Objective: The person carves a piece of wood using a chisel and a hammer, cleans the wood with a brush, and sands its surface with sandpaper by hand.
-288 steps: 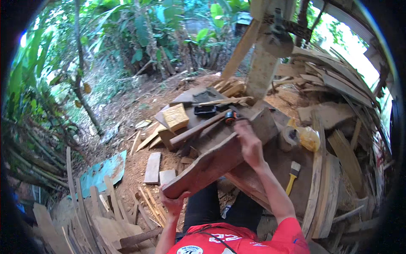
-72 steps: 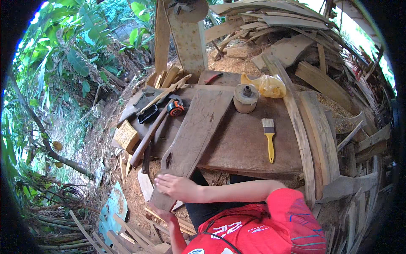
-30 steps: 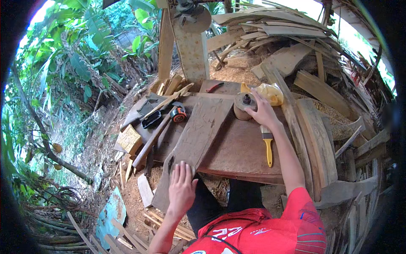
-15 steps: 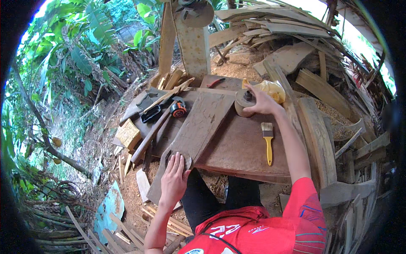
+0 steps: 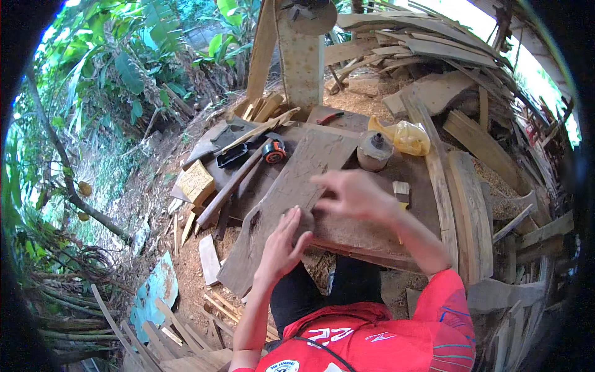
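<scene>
A long brown wooden plank lies slantwise over the low worktable, its near end sticking out past the edge. My left hand rests on the plank with fingers stretched out and thumb apart. Partly under its fingertips is a small dark rounded piece; I cannot make out what it is. Above the plank's right edge hovers my right hand, slightly blurred, index finger and thumb apart with nothing seen between them. Beyond it stands a squat bottle with a dark top. My right forearm partly covers a yellow-handled paintbrush.
A black-and-orange tape measure, a wooden block and sticks lie left of the plank. A yellow plastic bag sits beside the bottle. Thick boards line the right side, with stacked offcuts behind.
My right hand has let go of the bottle and come nearer, over the plank. My left hand has shifted right and slightly farther along the plank. The view has turned a little.
</scene>
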`<state>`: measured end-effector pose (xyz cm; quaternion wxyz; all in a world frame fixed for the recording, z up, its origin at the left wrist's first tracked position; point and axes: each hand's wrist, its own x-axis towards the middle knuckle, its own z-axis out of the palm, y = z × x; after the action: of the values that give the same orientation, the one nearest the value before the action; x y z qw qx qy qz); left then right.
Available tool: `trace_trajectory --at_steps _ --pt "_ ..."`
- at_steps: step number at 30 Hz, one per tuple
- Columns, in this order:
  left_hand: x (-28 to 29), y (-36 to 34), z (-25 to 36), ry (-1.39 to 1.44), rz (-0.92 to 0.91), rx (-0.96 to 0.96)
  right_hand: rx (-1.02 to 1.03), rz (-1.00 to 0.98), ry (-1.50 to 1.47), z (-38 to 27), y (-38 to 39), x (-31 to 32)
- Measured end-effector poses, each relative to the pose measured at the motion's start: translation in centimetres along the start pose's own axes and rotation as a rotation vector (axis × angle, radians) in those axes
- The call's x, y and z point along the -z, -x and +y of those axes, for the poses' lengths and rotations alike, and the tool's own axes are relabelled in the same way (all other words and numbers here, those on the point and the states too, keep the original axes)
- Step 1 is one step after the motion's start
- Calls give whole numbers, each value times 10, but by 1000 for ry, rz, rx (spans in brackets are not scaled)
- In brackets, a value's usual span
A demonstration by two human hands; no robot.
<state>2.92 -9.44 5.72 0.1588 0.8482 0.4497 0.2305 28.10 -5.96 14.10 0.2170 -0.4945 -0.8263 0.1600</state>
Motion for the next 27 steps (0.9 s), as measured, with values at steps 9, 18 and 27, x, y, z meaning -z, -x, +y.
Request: trace_trajectory --at_steps 9,18,27 --pt "32 71 -26 -22 313 220 525 -32 121 13 -7 -123" --pt "7 125 -69 252 591 737 -50 167 553 63 -38 -118" --pt "1 124 -62 370 652 751 -98 108 392 94 -50 -89"
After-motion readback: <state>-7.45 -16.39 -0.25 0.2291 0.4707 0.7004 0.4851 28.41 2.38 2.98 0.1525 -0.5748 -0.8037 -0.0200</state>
